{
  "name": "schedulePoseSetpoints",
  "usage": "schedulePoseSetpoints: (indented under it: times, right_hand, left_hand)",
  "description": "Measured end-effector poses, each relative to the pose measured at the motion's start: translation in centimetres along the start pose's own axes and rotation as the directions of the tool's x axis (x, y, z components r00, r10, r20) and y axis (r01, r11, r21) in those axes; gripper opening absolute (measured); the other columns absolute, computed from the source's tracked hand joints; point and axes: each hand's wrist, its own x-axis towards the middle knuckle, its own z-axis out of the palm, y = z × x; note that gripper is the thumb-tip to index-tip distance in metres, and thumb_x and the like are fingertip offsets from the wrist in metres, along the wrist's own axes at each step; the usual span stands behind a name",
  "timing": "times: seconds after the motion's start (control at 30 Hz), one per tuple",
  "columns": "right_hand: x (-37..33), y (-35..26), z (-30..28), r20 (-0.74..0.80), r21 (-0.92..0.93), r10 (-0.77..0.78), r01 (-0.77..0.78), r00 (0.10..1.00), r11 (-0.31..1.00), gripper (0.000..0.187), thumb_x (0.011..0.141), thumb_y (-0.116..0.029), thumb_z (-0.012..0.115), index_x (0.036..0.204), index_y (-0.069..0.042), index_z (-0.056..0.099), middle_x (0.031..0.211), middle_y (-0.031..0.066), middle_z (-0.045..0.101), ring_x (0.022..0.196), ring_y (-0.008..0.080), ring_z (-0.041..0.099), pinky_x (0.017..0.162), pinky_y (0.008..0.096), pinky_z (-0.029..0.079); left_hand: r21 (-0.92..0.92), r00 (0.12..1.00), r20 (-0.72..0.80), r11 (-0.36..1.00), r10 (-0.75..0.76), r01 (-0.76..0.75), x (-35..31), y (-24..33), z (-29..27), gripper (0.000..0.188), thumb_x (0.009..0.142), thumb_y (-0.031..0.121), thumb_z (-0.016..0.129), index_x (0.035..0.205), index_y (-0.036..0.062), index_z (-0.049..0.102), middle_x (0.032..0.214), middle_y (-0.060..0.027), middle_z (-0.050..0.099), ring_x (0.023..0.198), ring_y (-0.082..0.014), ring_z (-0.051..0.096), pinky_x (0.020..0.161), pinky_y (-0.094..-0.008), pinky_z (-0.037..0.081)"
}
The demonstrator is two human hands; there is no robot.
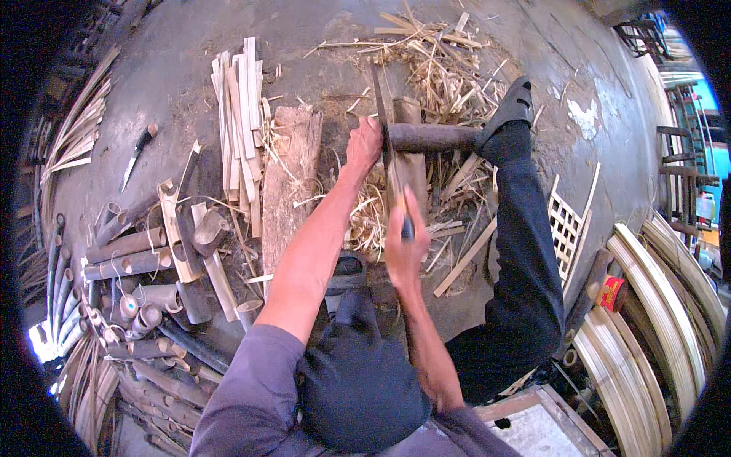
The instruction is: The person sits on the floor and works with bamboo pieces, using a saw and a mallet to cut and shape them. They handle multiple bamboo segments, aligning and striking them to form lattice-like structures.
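While the scene is viewed from above, the left hand (364, 143) is seen at the upper centre of the frame, its fingers closed over the top edge of an upright bamboo piece (412, 164). The right hand (403, 244) is found just below it, clenched around the handle of a long blade (387, 145), whose edge is set against the bamboo piece close beside the left hand. A dark round log (430, 137) is laid crosswise behind the bamboo piece, and a shoe (509, 110) is pressed on its right end. A worn wooden plank (289, 175) is noted on the floor (175, 61) just left of the left forearm. Split bamboo strips (240, 122) are stacked further left, and cut bamboo tubes (129, 255) are heaped at the lower left. A knife (135, 152) is lying apart at the upper left. Shavings (442, 65) are scattered at the upper centre. Bent bamboo slats (655, 305) are stacked at the right.
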Motion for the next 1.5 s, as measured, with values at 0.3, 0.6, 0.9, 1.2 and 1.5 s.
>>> schedulePoseSetpoints:
  times: [0.3, 0.6, 0.9, 1.2, 1.5]
  right_hand:
    - [-13.4, 0.3, -8.3, -0.043, -0.028, 0.133, -0.134, 0.990, 0.991, 0.046, 0.089, -0.019, 0.054, 0.129, 0.001, 0.052, 0.114, 0.0190, 0.064, 0.094, 0.0215, 0.064, 0.084, 0.0330, 0.049]
    - [-10.8, 1.1, -6.5, -0.045, -0.063, 0.097, -0.100, 0.994, 0.993, 0.046, 0.090, -0.026, 0.055, 0.131, -0.005, 0.053, 0.093, 0.0104, 0.069, 0.072, 0.0124, 0.059, 0.066, 0.0294, 0.050]
    - [-14.2, 0.7, -6.5, -0.075, 0.088, 0.169, -0.162, 0.983, 0.983, 0.046, 0.092, -0.025, 0.054, 0.130, 0.001, 0.052, 0.121, 0.0182, 0.061, 0.110, 0.0244, 0.059, 0.094, 0.0345, 0.044]
    - [-9.4, 3.5, -3.6, -0.033, 0.056, 0.151, -0.149, 0.988, 0.987, 0.049, 0.090, -0.021, 0.054, 0.134, -0.002, 0.048, 0.121, 0.0186, 0.061, 0.107, 0.0198, 0.059, 0.090, 0.0310, 0.046]
    - [-11.1, 2.3, -3.8, -0.032, -0.065, 0.061, -0.063, 0.998, 0.996, 0.048, 0.091, -0.023, 0.057, 0.134, -0.003, 0.049, 0.121, 0.0199, 0.060, 0.109, 0.0257, 0.060, 0.093, 0.0340, 0.045]
  left_hand:
    - [0.353, 0.971, -0.104, 0.921, 0.215, -0.166, 1.6, -5.0, 1.4, 0.036, 0.095, 0.029, 0.038, 0.102, -0.0033, 0.052, 0.094, -0.0371, 0.059, 0.087, -0.0526, 0.058, 0.074, -0.0573, 0.048]
    - [0.224, 0.885, 0.031, 0.860, 0.464, -0.459, -0.2, 9.7, -5.3, 0.077, 0.079, 0.057, 0.059, 0.133, 0.0043, 0.045, 0.132, -0.0228, 0.049, 0.126, -0.0371, 0.042, 0.106, -0.0453, 0.032]
    - [0.523, 0.798, 0.270, 0.614, 0.539, -0.591, 0.8, 7.6, 9.7, 0.041, 0.084, 0.015, 0.050, 0.123, 0.0004, 0.052, 0.136, -0.0201, 0.045, 0.133, -0.0372, 0.034, 0.107, -0.0542, 0.028]
    - [0.574, 0.839, 0.233, 0.627, 0.491, -0.526, 1.3, 8.7, 9.1, 0.035, 0.086, 0.014, 0.048, 0.119, 0.0064, 0.056, 0.127, -0.0123, 0.051, 0.126, -0.0335, 0.040, 0.104, -0.0520, 0.028]
    - [0.593, 0.823, 0.170, 0.611, 0.543, -0.525, -0.7, 7.6, 9.8, 0.040, 0.080, 0.014, 0.057, 0.119, 0.0028, 0.054, 0.126, -0.0161, 0.049, 0.121, -0.0401, 0.040, 0.097, -0.0555, 0.030]
